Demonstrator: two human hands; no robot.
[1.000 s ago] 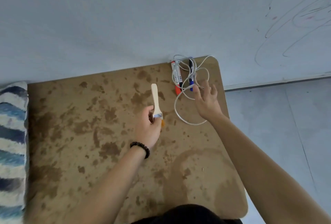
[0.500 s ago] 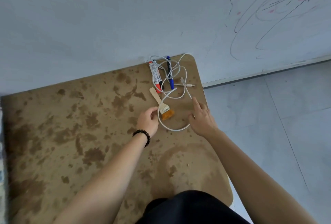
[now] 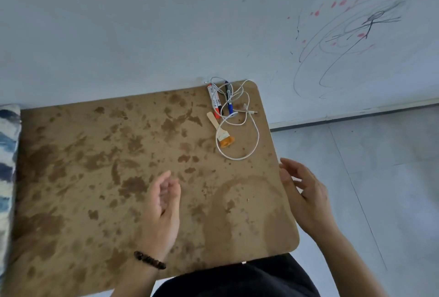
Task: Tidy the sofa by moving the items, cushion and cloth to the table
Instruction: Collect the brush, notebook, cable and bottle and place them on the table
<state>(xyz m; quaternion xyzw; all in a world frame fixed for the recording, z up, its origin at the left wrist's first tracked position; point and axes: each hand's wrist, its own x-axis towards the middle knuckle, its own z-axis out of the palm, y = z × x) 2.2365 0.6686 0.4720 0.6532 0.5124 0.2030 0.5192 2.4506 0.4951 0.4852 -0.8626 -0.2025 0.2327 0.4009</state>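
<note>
On the stained brown table (image 3: 99,178), at its far right corner, lie a red marker (image 3: 213,103), a blue marker (image 3: 229,99), a tangled white cable (image 3: 247,130) and a small wooden-handled brush with orange bristles (image 3: 221,131). My left hand (image 3: 161,211), with a dark bead bracelet at the wrist, hovers over the table's middle, fingers loosely curled and holding nothing. Held over the table's right edge, my right hand (image 3: 306,197) has its fingers spread and is empty. Both hands are well short of the items.
A blue-and-white striped cushion (image 3: 8,154) shows at the left edge beside the table. A pale wall with scribbles (image 3: 351,42) stands behind the table. Grey tiled floor (image 3: 380,178) lies to the right. My dark clothing (image 3: 237,277) is at the bottom.
My left hand has let go of the brush, which now lies on the table inside the cable loop. Both hands have drawn back toward me, away from the items.
</note>
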